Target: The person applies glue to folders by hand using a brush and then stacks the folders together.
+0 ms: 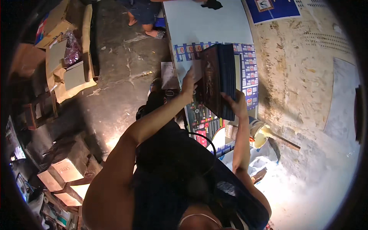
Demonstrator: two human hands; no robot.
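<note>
And here's the dark stack of boards point(217, 82), right between the hands on the table point(209, 25), long axis running far to near. The right hand point(238, 105) is nearer, gripping its near right edge; the left hand point(188, 85) is at the left face, fingers extended, whether gripping I can't tell. Patterned paper point(250, 81) lies beneath; near right, the bucket point(261, 138) sits beside the right forearm, stick point(285, 143) jutting right.

Open carton point(87, 38) left; bundle point(71, 51) inside, perhaps plastic.
</note>
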